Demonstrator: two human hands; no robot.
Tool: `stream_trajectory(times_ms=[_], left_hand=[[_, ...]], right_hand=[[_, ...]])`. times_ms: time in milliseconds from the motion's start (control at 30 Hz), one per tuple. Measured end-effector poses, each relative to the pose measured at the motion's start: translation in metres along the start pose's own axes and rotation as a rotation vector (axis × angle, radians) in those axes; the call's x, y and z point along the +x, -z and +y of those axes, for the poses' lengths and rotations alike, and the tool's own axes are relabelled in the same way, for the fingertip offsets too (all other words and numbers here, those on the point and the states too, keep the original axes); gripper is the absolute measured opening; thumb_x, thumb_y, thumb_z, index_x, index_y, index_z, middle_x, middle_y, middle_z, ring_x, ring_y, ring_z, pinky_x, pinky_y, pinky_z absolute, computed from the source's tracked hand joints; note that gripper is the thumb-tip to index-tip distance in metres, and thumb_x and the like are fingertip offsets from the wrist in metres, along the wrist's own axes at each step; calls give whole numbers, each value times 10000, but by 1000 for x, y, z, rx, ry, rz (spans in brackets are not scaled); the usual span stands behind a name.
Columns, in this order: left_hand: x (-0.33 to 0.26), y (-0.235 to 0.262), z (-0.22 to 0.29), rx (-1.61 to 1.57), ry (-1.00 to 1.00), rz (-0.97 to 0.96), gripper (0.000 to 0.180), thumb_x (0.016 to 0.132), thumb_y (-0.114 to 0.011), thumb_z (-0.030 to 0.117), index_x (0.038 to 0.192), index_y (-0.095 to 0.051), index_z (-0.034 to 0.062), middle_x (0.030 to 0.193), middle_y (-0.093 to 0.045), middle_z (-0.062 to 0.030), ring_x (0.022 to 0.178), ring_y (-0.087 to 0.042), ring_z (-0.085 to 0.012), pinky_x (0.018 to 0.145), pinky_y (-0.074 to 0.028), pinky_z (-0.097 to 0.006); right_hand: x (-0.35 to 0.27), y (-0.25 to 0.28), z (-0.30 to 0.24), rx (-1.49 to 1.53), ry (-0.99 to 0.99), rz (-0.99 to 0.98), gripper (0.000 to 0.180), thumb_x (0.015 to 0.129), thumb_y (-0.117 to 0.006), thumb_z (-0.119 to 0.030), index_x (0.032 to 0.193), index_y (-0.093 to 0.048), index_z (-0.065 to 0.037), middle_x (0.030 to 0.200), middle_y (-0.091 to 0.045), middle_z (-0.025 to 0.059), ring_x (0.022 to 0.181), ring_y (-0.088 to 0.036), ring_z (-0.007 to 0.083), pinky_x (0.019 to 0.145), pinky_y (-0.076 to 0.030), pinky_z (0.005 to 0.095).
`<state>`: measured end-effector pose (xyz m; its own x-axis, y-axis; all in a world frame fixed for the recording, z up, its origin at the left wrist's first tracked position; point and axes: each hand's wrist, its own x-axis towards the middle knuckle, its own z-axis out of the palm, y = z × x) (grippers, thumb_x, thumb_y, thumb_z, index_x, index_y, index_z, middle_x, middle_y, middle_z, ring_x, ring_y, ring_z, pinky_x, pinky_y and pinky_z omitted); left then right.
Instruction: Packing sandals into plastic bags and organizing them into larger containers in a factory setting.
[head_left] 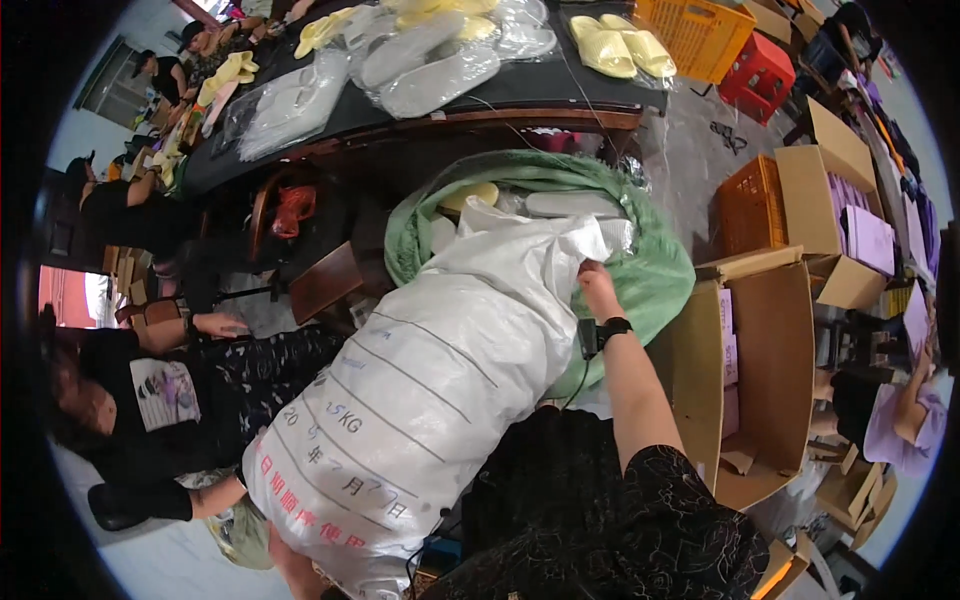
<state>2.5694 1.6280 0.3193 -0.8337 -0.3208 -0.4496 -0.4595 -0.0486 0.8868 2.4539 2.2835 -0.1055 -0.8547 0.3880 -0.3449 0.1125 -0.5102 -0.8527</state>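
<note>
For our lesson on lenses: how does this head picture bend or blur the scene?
Head view: fisheye, black corners; the table edge bows; the white sack looks sharp, with the right hand at its mouth; people at the rim look squeezed; daylight glares top left.

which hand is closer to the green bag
Right. The right hand grips the white sack at the green bag mouth; the left hand is out of view.

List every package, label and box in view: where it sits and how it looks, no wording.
White woven sack: centre, bulging, printed in dark and red, its mouth gripped by the right hand.
Green bag: behind the sack, open.
Open brown carton: right.
Orange crate: top right.
Red crate: beside it.
</note>
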Motion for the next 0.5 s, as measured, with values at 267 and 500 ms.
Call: stream_trajectory(times_ms=[267,500], left_hand=[[-7,-69,39,127,-39,-3,448,994,-426,295,1313,-482,-14,1229,-578,-128,1079,-582,-225,897,-476,-339],[4,-114,59,51,-16,70,422,994,-431,291,1276,-512,-11,1180,-596,-117,1033,-593,-211,879,-478,-326]], right_hand=[[-35,66,-23,-1777,-201,-174,753,760,-512,1,1461,-279,-142,1493,-339,151,1041,-617,340,815,-524,431],[-80,88,23,-2065,-558,-306,242,921,-504,-153,1013,-728,-146,1064,-694,54,969,-666,228,702,-518,387]])
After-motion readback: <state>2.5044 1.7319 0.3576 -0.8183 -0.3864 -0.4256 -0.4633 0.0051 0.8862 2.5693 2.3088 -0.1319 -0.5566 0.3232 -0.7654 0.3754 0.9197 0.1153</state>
